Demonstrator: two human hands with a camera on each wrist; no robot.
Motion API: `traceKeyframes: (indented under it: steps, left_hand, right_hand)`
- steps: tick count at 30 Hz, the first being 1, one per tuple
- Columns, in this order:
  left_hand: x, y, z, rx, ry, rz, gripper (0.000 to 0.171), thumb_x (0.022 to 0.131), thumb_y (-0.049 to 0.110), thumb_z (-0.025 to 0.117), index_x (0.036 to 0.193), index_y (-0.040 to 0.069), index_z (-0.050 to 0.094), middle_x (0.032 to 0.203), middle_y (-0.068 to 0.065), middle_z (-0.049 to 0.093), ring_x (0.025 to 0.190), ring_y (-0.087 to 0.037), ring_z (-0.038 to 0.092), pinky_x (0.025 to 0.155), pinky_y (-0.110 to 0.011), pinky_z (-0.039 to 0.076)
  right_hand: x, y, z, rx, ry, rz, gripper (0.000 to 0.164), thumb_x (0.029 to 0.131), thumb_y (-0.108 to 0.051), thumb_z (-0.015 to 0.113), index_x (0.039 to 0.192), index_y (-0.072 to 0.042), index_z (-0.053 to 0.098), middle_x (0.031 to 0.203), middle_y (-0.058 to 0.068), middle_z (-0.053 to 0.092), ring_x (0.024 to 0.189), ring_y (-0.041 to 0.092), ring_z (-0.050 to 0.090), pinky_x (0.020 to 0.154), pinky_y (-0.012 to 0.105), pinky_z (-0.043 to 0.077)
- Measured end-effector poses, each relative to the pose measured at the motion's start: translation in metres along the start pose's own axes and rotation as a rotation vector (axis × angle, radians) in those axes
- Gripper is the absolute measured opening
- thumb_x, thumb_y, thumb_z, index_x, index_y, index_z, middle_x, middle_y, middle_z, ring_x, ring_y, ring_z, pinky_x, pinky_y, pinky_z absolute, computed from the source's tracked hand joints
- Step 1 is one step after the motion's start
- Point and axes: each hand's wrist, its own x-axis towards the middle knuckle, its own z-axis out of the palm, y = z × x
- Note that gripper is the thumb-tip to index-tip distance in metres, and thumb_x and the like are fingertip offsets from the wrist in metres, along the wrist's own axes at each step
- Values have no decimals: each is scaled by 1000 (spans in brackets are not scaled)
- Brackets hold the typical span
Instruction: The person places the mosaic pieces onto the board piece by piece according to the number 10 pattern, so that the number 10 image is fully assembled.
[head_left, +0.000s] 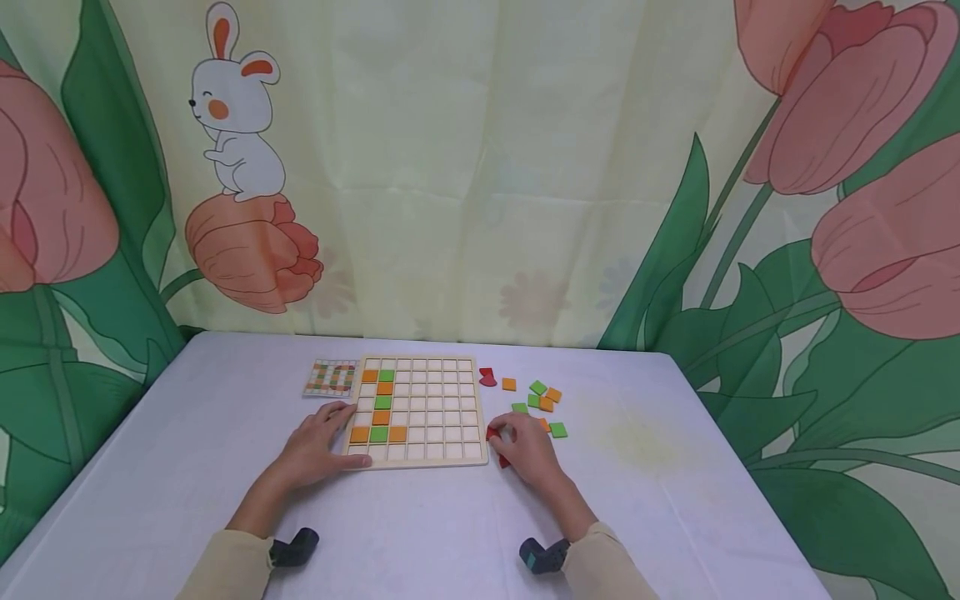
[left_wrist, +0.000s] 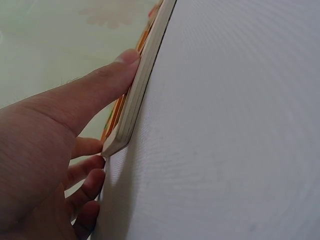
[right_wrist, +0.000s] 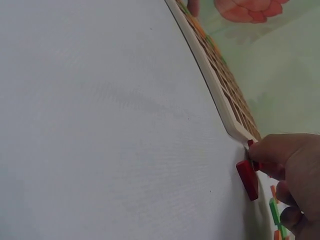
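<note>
A wooden grid board (head_left: 420, 465) lies on the table, with several orange and green square tiles in its left columns. My left hand (head_left: 311, 447) rests at its near left corner, thumb along the front rim and fingers by the left side. In the left wrist view, the thumb lies straight on the frame (left_wrist: 131, 122). Just off the board's right edge, my right hand (head_left: 528, 450) pinches a small red piece (right_wrist: 251, 144) between thumb and forefinger. Another red piece (right_wrist: 247, 180) is right below those fingertips. The hand partly hides the pieces around it.
A pattern card (head_left: 330, 379) lies by the board's far left corner. Right of the board are a red piece (head_left: 487, 377), an orange tile (head_left: 509, 384), a green tile (head_left: 558, 430) and several more. A printed curtain (head_left: 480, 208) hangs behind the table (head_left: 450, 533).
</note>
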Motion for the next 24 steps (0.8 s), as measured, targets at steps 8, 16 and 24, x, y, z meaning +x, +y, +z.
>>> traceKeyframes:
  steps: [8, 16, 24]
  left_hand:
    - [-1, -2, -2, 2, 8, 2, 106, 68, 62, 77, 150, 11, 35, 151, -18, 32, 128, -41, 38, 101, -63, 36]
    - [1, -2, 3, -6, 14, -4, 105, 67, 62, 78, 150, 13, 36, 152, -18, 33, 130, -40, 38, 102, -62, 36]
    - [-1, 2, 1, -9, 16, -12, 104, 68, 60, 79, 150, 13, 36, 152, -17, 32, 131, -40, 36, 103, -62, 36]
  right_hand:
    - [12, -4, 6, 34, 21, -52, 22, 85, -20, 75, 106, -16, 73, 99, -5, 70, 83, 12, 51, 73, 26, 46]
    - [24, -10, 12, 51, -13, -53, 19, 84, -20, 75, 103, -18, 73, 97, -6, 68, 78, 12, 49, 65, 23, 43]
    - [39, -18, 19, 42, -20, -115, 15, 84, -17, 74, 99, -15, 73, 97, -3, 70, 81, 13, 55, 68, 24, 46]
